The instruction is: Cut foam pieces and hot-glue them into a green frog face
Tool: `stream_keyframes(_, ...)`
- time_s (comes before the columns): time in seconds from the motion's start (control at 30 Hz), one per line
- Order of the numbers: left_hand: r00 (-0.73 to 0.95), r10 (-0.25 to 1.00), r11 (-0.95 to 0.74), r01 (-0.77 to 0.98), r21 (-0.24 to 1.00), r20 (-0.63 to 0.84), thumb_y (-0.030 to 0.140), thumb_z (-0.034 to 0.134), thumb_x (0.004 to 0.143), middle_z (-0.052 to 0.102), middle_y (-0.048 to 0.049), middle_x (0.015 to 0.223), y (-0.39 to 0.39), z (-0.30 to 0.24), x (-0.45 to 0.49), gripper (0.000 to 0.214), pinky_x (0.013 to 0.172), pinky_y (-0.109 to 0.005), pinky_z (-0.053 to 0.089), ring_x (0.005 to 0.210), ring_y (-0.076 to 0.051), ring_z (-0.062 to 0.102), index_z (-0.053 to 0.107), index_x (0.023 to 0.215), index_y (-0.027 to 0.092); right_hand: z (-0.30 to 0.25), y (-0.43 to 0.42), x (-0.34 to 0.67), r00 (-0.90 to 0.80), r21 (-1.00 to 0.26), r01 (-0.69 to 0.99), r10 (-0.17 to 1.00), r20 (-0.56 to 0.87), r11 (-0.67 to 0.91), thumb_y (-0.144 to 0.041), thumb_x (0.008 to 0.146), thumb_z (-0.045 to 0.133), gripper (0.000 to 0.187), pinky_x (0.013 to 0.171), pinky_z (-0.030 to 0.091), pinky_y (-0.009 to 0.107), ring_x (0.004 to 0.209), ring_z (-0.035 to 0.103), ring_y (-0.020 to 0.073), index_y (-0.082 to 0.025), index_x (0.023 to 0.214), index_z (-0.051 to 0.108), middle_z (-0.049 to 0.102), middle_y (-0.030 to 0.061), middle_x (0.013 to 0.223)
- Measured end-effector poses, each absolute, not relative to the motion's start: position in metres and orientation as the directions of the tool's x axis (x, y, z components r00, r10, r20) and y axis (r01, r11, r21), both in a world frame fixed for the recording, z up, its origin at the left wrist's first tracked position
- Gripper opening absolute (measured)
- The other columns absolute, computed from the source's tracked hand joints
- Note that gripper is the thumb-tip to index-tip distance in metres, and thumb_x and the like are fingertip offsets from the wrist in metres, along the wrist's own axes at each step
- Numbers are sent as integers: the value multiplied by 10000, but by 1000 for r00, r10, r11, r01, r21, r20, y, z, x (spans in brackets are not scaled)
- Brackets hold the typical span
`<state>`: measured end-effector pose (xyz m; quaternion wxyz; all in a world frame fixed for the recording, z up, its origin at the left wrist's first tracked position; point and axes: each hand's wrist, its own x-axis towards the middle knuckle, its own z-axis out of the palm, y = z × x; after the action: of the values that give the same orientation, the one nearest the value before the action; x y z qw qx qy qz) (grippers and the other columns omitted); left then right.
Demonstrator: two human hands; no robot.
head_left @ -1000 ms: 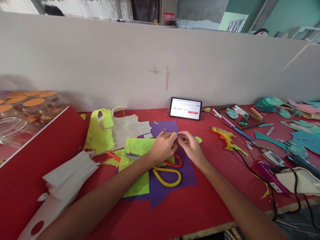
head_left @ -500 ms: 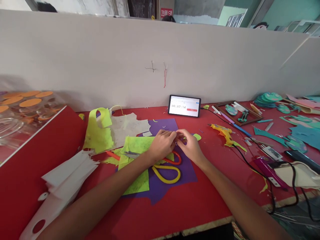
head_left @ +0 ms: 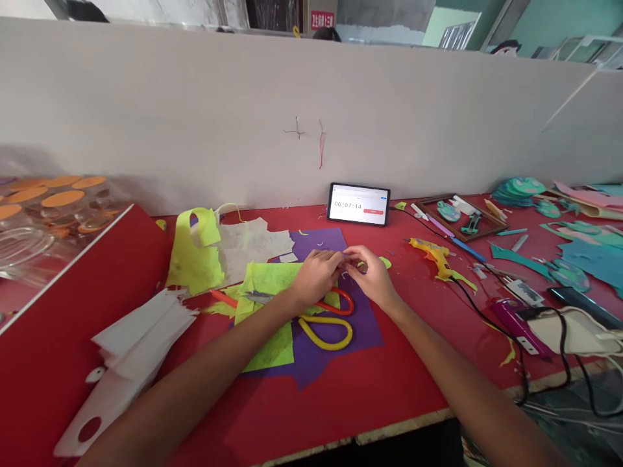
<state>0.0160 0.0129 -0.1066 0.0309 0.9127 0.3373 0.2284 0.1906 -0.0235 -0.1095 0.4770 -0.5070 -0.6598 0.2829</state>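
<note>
My left hand and my right hand meet over a purple sheet in the middle of the red table. Both have their fingers pinched together around something small that I cannot make out. Just below the hands lie scissors with a red and a yellow handle loop. Lime-green paper pieces lie under my left wrist and a small green scrap sits right of my right hand.
A phone showing a timer leans against the grey partition. Right of it are a yellow glue gun with a black cable, a brown tray of tools and teal cut-outs. White paper and jars with orange lids are at left.
The hands stay pinched together at the same spot with small finger movements. The view shifted slightly and the timer went from 00:07:13 to 00:07:14.
</note>
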Motion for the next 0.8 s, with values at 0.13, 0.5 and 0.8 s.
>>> stream_keyframes(0.13,681,622,-781,574,244,386,179,473,994,715,-35,902,14,-110,15,65,854,-354,459,789,-195,660,536,1011,176,-110,-25,190,-30,-848,407,933,359,339,-290,878,610,219,731,530,317,916,701,207,-204,1080,603,736,74,997)
stream_keyframes(0.5,608,683,-727,616,304,404,156,410,991,711,-41,899,10,-105,17,120,831,-363,472,857,-233,673,503,1054,198,-111,-11,223,70,-819,473,912,404,327,-310,880,575,161,731,517,310,858,686,210,-198,942,673,725,62,916)
stream_keyframes(0.8,585,710,-704,570,424,392,106,387,965,722,-48,968,11,-104,13,248,851,-354,472,908,-211,683,535,1142,198,-128,-2,276,228,-763,617,883,409,194,-284,766,492,173,707,501,326,744,637,206,-195,800,637,692,47,794)
